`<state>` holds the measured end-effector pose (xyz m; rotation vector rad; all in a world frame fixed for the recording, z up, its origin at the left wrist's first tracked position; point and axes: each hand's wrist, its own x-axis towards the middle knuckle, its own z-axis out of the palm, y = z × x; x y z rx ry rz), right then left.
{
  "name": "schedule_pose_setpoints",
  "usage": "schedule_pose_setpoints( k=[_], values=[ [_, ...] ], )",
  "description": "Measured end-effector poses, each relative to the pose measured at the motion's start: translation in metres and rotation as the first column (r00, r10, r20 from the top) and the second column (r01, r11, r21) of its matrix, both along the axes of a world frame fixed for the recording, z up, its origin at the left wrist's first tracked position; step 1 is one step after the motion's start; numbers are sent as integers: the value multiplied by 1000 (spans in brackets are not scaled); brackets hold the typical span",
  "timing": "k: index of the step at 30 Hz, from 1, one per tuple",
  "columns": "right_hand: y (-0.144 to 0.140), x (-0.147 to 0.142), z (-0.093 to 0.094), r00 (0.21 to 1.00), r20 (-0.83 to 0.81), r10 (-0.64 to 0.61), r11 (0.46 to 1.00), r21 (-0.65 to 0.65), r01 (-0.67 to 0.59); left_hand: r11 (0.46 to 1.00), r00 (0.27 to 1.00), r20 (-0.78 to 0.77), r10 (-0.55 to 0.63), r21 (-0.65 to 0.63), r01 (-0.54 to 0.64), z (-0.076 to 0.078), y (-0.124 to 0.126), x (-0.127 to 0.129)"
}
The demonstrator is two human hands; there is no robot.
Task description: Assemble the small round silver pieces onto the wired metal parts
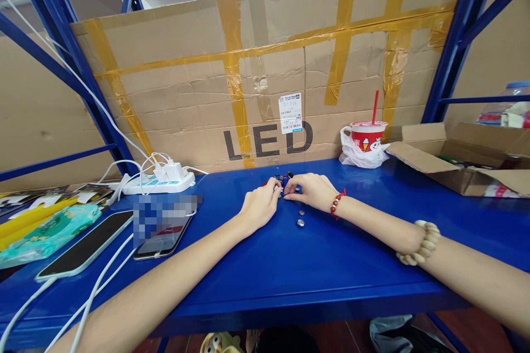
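My left hand [261, 205] rests near the back of the blue shelf, thumb and fingers closed in a pinch. Facing it from the right, my right hand [311, 190] has its fingers curled down, with thumb and forefinger tips close to the left fingertips. Between the two hands shows a cluster of small dark, blue and red pieces [285, 180], mostly covered by the fingers. What either pinch holds is too small to name. Just in front of my right hand lie a small round metal piece [300, 223] and a smaller brownish one [301, 213].
Left on the blue shelf [256, 281] are two phones, one a white-edged phone [89, 245], with loose cables, and a power strip [165, 181]. A red cup [367, 138] with a straw stands back right, beside an open cardboard box [464, 174]. Taped cardboard [186, 105] walls the back.
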<state>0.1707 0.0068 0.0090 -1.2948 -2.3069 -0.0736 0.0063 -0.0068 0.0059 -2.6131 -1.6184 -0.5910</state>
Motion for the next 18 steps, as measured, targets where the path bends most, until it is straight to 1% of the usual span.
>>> schedule_pose_setpoints(
  k=[9, 18],
  values=[
    [0, 0, -2, 1000, -27, -13, 1000, -13, 13, 999, 1000, 4, -18, 28, 18, -1, 1, -1],
    [-1, -1, -2, 999, -8, -43, 999, -15, 43, 1000, 1000, -7, 11, 7, -11, 1, -2, 1]
  ],
)
